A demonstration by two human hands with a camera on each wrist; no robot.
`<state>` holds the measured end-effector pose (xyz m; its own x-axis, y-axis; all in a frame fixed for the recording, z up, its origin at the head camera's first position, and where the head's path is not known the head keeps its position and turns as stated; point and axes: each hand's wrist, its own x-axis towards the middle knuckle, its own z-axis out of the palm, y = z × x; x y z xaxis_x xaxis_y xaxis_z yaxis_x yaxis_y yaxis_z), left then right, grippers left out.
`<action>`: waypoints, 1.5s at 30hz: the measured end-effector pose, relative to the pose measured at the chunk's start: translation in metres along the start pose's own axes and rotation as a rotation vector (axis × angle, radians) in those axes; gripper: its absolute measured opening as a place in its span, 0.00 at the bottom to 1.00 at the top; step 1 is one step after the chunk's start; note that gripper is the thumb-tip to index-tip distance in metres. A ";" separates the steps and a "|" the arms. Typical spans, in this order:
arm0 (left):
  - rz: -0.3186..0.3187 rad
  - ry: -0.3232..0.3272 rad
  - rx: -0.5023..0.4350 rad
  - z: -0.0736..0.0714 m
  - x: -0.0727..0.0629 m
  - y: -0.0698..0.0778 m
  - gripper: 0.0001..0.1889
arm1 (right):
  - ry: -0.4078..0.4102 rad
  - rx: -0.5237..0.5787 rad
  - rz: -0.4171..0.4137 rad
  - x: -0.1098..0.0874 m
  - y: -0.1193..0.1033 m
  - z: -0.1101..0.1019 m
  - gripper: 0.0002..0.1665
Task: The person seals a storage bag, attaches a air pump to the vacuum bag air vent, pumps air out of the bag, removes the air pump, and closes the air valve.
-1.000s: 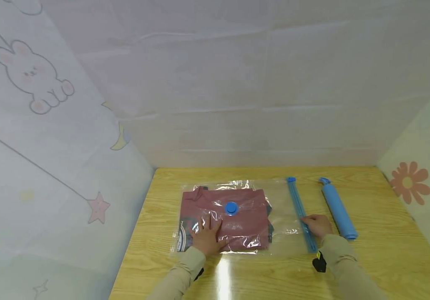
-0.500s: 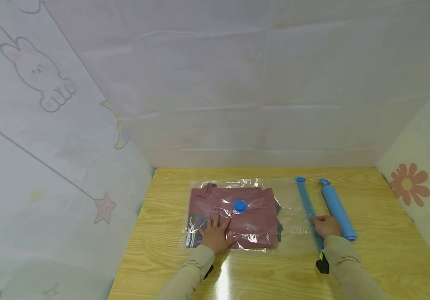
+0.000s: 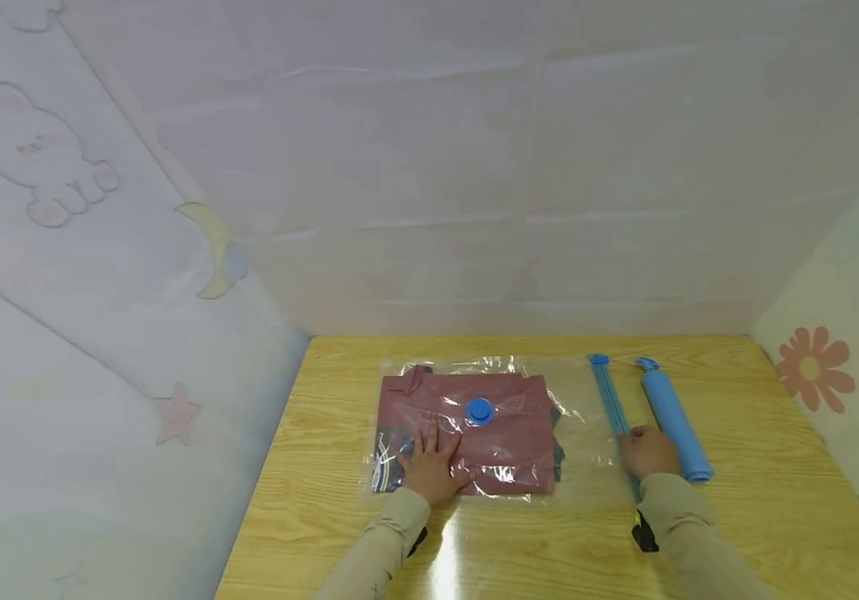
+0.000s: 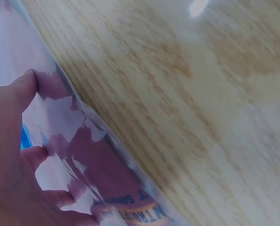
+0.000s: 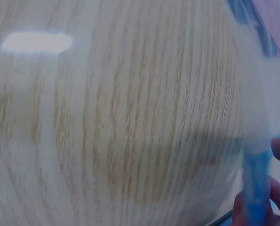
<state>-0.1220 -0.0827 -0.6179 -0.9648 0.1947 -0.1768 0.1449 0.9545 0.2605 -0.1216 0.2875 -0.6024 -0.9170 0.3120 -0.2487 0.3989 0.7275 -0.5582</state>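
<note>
A clear vacuum storage bag (image 3: 577, 417) lies flat on the table, with a folded maroon garment (image 3: 507, 446) inside. Its round blue valve (image 3: 480, 410) faces up. My left hand (image 3: 429, 473) rests spread on the near left part of the bag; the left wrist view shows its fingertips (image 4: 62, 197) against the shiny film. Along the bag's right end runs a blue zip seal (image 3: 609, 398), with a blue slider (image 3: 599, 359) at its far end. My right hand (image 3: 650, 452) pinches this seal partway along; in the right wrist view, thumb and fingers sit either side of the blue strip (image 5: 257, 188).
Just right of the right hand lies a blue hand pump (image 3: 675, 423), its handle pointing to the back. The wooden table (image 3: 549, 550) meets a pale wall covering (image 3: 519, 250) behind, with patterned coverings at both sides.
Both hands and the bag shifted right between the first two frames, bringing the seal closer to the pump. Since then the right hand has moved slightly farther back, while the left hand stays put.
</note>
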 end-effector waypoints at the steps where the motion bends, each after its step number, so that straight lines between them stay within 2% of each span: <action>1: 0.000 -0.004 -0.002 -0.001 0.000 0.000 0.41 | 0.007 -0.026 -0.022 -0.001 -0.004 0.001 0.33; 4: 0.000 -0.013 -0.003 -0.002 0.004 -0.002 0.41 | 0.025 -0.113 -0.124 -0.004 -0.013 0.010 0.36; 9: 0.008 0.007 0.012 0.006 0.013 -0.008 0.41 | 0.044 -0.228 -0.327 -0.010 -0.024 0.035 0.40; 12: 0.011 0.012 0.023 0.007 0.017 -0.009 0.41 | -0.015 -0.268 -0.419 -0.015 -0.028 0.046 0.44; 16: 0.014 0.014 0.017 0.003 0.018 -0.007 0.41 | -0.103 -0.281 -0.465 -0.021 -0.030 0.053 0.48; 24: 0.006 0.002 0.029 0.004 0.020 -0.006 0.42 | -0.117 -0.322 -0.505 -0.023 -0.028 0.055 0.46; 29: 0.009 0.031 0.044 0.005 0.025 -0.003 0.43 | -0.163 -0.344 -0.458 -0.026 -0.035 0.052 0.47; 32: 0.030 0.045 0.076 0.002 0.030 0.002 0.44 | -0.180 -0.346 -0.436 -0.027 -0.038 0.052 0.46; 35: 0.057 0.042 0.091 -0.008 0.034 0.011 0.43 | -0.181 -0.348 -0.433 -0.026 -0.040 0.055 0.46; 38: 0.081 0.008 0.078 -0.018 0.038 0.019 0.44 | -0.190 -0.368 -0.417 -0.022 -0.041 0.060 0.45; 40: 0.096 -0.036 0.047 -0.023 0.041 0.023 0.46 | -0.203 -0.387 -0.396 -0.020 -0.042 0.062 0.44; 45: 0.184 -0.121 -0.049 -0.025 0.052 0.028 0.50 | -0.248 -0.377 -0.326 -0.018 -0.051 0.060 0.45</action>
<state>-0.1736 -0.0520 -0.5958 -0.8894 0.3927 -0.2340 0.3019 0.8889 0.3444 -0.1247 0.2080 -0.6174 -0.9452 -0.0858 -0.3152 0.0234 0.9446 -0.3273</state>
